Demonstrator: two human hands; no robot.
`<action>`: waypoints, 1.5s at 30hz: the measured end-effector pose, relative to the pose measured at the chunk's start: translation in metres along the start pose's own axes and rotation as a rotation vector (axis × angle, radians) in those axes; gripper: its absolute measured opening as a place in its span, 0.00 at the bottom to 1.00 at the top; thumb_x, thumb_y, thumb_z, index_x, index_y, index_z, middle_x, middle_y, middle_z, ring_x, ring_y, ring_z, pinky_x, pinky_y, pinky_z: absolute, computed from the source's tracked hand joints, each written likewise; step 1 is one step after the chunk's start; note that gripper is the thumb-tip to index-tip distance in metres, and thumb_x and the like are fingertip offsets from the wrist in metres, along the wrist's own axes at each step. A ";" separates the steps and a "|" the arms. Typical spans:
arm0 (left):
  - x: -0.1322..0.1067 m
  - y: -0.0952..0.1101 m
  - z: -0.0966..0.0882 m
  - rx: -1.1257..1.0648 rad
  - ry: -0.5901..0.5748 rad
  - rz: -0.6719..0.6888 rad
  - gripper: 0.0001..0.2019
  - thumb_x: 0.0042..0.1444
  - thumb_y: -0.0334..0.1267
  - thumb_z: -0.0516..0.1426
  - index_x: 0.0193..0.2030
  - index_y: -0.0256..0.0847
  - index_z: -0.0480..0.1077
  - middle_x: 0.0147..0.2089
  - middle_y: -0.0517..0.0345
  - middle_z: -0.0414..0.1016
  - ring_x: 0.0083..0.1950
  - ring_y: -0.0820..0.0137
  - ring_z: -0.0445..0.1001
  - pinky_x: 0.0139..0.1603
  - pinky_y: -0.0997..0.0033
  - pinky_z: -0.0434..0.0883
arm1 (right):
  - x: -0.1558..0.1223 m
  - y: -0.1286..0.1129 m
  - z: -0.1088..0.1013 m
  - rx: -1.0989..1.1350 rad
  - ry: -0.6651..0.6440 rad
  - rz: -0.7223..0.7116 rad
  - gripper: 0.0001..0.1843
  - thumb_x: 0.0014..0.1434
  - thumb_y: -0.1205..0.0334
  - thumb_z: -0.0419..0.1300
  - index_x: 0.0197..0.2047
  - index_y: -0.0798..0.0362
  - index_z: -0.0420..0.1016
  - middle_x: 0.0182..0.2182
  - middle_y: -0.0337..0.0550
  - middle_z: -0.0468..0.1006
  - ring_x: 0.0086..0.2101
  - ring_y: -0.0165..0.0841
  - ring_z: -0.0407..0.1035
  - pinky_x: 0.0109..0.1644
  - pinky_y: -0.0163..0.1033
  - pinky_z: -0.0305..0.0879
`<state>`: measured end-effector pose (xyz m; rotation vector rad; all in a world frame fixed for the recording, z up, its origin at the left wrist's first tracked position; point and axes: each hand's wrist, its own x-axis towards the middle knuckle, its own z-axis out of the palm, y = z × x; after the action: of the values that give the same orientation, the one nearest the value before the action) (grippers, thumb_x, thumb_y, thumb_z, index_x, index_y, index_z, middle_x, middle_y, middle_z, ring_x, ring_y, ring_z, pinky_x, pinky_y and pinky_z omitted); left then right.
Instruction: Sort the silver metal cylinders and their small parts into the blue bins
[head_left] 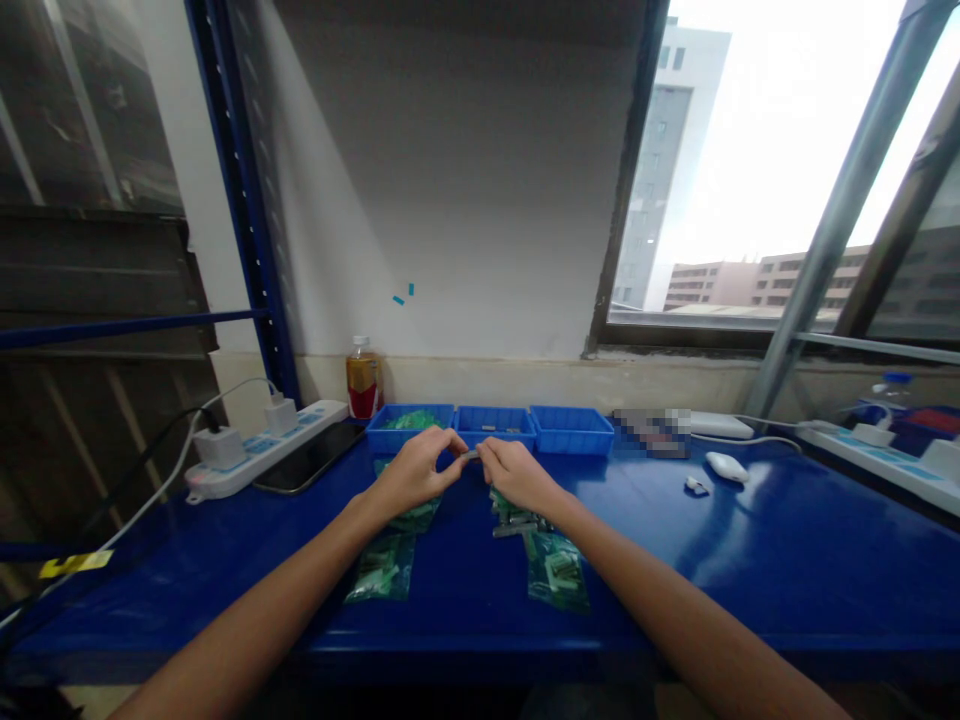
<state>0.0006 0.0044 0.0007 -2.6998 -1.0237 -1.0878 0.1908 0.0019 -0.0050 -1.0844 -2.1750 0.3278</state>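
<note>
My left hand (pixel 420 468) and my right hand (pixel 516 473) meet over the middle of the blue table (pixel 750 560), both pinched on a small grey metal part (pixel 470 455) held between their fingertips. Under my right wrist lies a loose heap of similar grey parts (pixel 514 520). Green plastic bags (pixel 384 568) lie under my left forearm, and another green bag (pixel 556 572) lies under the right. Three blue bins (pixel 570 430) stand in a row just beyond my hands; the left bin (pixel 411 422) holds green bags.
A white power strip (pixel 262 448) with plugs and a dark phone (pixel 307 460) lie at the left. A drink bottle (pixel 363 380) stands by the wall. A white mouse-like object (pixel 726 466) and a second power strip (pixel 877 450) lie at the right.
</note>
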 end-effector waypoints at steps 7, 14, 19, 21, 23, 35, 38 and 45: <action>-0.001 0.000 0.000 -0.018 0.016 0.024 0.04 0.56 0.32 0.53 0.37 0.40 0.68 0.35 0.58 0.74 0.39 0.69 0.71 0.41 0.69 0.66 | 0.001 0.000 -0.001 0.012 -0.030 0.008 0.19 0.67 0.64 0.43 0.24 0.53 0.63 0.20 0.38 0.69 0.24 0.28 0.66 0.34 0.32 0.58; -0.003 -0.003 0.005 -0.018 0.006 0.055 0.03 0.59 0.34 0.53 0.38 0.40 0.68 0.36 0.57 0.73 0.39 0.69 0.71 0.40 0.70 0.67 | 0.000 0.005 -0.001 0.004 -0.012 -0.044 0.17 0.66 0.64 0.46 0.24 0.54 0.63 0.19 0.36 0.68 0.23 0.26 0.64 0.32 0.31 0.56; -0.005 -0.006 0.008 -0.021 -0.011 0.052 0.05 0.60 0.36 0.52 0.38 0.40 0.67 0.37 0.55 0.73 0.41 0.68 0.71 0.42 0.69 0.68 | -0.001 0.006 -0.002 0.018 0.002 -0.073 0.18 0.64 0.63 0.49 0.23 0.54 0.64 0.19 0.35 0.67 0.22 0.26 0.63 0.29 0.31 0.54; -0.006 -0.008 0.009 -0.021 -0.019 0.047 0.05 0.60 0.36 0.52 0.39 0.40 0.67 0.37 0.55 0.73 0.41 0.68 0.71 0.43 0.68 0.68 | -0.002 0.006 -0.002 0.007 0.000 -0.069 0.17 0.64 0.64 0.49 0.23 0.54 0.65 0.19 0.36 0.68 0.23 0.26 0.63 0.30 0.31 0.54; -0.007 -0.009 0.010 -0.024 -0.027 0.046 0.05 0.61 0.37 0.52 0.39 0.40 0.68 0.37 0.54 0.73 0.41 0.68 0.71 0.43 0.67 0.68 | -0.001 0.007 -0.001 -0.026 -0.009 -0.068 0.17 0.64 0.64 0.49 0.24 0.55 0.67 0.20 0.37 0.69 0.23 0.26 0.64 0.31 0.31 0.54; -0.005 -0.008 0.009 -0.021 -0.013 0.046 0.06 0.59 0.36 0.55 0.42 0.40 0.67 0.40 0.55 0.74 0.43 0.67 0.70 0.46 0.66 0.67 | 0.000 0.009 0.005 -0.081 0.003 -0.010 0.14 0.66 0.64 0.46 0.30 0.54 0.66 0.23 0.39 0.72 0.27 0.29 0.68 0.35 0.32 0.57; -0.004 -0.007 0.007 -0.019 0.003 0.039 0.07 0.57 0.36 0.57 0.42 0.40 0.67 0.40 0.55 0.73 0.43 0.67 0.70 0.46 0.66 0.67 | 0.000 0.007 0.005 -0.041 0.001 0.020 0.16 0.67 0.64 0.45 0.28 0.53 0.64 0.22 0.39 0.71 0.26 0.28 0.67 0.34 0.32 0.56; -0.002 -0.002 0.004 0.007 0.053 -0.014 0.08 0.62 0.40 0.52 0.42 0.39 0.69 0.38 0.54 0.74 0.41 0.66 0.70 0.44 0.67 0.67 | -0.003 0.003 0.002 -0.095 0.071 -0.107 0.11 0.66 0.63 0.46 0.39 0.53 0.67 0.28 0.40 0.73 0.30 0.30 0.67 0.36 0.33 0.56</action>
<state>0.0003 0.0059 -0.0044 -2.6472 -1.0370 -1.1498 0.1928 0.0020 -0.0094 -1.0105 -2.1938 0.1377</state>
